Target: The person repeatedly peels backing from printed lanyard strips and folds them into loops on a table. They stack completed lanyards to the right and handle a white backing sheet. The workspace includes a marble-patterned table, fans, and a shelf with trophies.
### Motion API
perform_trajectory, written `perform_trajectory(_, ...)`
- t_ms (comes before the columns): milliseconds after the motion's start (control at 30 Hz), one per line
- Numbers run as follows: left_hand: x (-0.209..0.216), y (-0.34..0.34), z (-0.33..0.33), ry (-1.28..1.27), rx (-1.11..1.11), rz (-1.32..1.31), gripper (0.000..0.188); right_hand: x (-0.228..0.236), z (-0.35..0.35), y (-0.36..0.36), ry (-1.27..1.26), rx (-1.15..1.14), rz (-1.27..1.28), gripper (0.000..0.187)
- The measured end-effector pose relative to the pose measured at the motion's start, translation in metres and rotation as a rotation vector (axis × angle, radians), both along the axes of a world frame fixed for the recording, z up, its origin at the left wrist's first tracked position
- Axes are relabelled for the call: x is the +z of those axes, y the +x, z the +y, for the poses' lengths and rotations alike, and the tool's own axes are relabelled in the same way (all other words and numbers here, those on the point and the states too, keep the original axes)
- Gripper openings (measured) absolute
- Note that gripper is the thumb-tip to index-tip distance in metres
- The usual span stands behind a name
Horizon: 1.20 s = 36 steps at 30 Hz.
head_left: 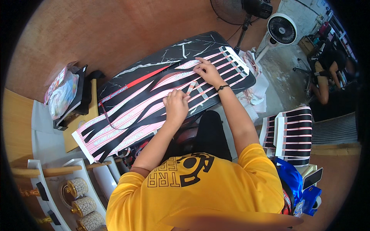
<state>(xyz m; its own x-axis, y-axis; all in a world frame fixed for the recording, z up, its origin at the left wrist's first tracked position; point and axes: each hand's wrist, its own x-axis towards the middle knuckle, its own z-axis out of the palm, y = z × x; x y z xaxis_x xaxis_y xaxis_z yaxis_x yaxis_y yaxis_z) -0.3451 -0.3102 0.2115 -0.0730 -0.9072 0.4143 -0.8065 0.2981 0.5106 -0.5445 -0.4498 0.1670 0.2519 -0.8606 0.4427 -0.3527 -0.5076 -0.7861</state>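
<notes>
Both hands over the sheet (pixel 181 76) — pink and white, printed, lying aslant on the black bench (pixel 169 52) with the white veining. Its white-edged ends sit at lower left and upper right, the upper one close to the bench's right end. Black straps (pixel 135 96) run along it, loose and wavy toward the lower left, straighter and more evenly spaced at the upper right. My left hand (pixel 176 107) is low over the middle, fingers curled in close together beside a short striped tab (pixel 191 87) that slants up and away from them; can't tell whether they're pinching it, the undersides are hidden. My right hand (pixel 208 73) is farther out and to the right, index reaching forward, the other fingers bent down at the straps, so partly spread; can't tell if anything is pinched there either. Dark bracelet (pixel 222 87) on that wrist. A red strap (pixel 148 77) with pale lettering lies along the far side of the sheet. Pale cloth (pixel 260 92) bunched by the bench's right end. To my right: a pile of black striped panels (pixel 296 134), with a phone (pixel 313 178) and a blue bag (pixel 290 178) nearer me. Left: a plastic bag (pixel 65 96) of stuff; lower left, gold-and-white cups (pixel 84 206) in a row. Far side — dark fan (pixel 228 9), white fan (pixel 282 29), and another person (pixel 325 73) at upper right, well apart from my work.
</notes>
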Motion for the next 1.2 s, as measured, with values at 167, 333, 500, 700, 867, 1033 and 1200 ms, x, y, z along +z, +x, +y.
perform_trajectory(167, 0.007, 0.0, -0.006, -0.018, -0.006, -0.001, 0.013, -0.009, 0.022, -0.01, -0.07, -0.057, 0.341, 0.012)
perform_trajectory(333, 0.012, -0.008, 0.024, 0.014, -0.19, -0.009, 0.013, -0.018, 0.017, -0.012, 0.003, -0.07, 0.255, 0.01)
perform_trajectory(500, 0.018, -0.004, 0.015, -0.002, -0.085, 0.022, 0.014, -0.013, 0.025, -0.011, 0.002, -0.083, 0.381, 0.013)
perform_trajectory(700, 0.033, -0.01, 0.057, 0.033, -0.305, -0.038, 0.014, -0.013, 0.016, -0.001, 0.039, -0.246, 0.39, 0.016)
perform_trajectory(867, 0.03, -0.003, 0.049, 0.011, -0.163, -0.036, 0.016, -0.008, 0.026, -0.017, 0.006, -0.097, 0.024, 0.013)
perform_trajectory(1033, 0.03, 0.004, 0.038, -0.003, -0.13, 0.044, 0.016, -0.008, 0.052, -0.028, -0.116, -0.02, 0.307, 0.011)
perform_trajectory(1200, 0.043, -0.005, 0.076, 0.062, -0.292, 0.009, 0.014, -0.016, 0.051, -0.015, -0.091, -0.216, 0.4, 0.011)
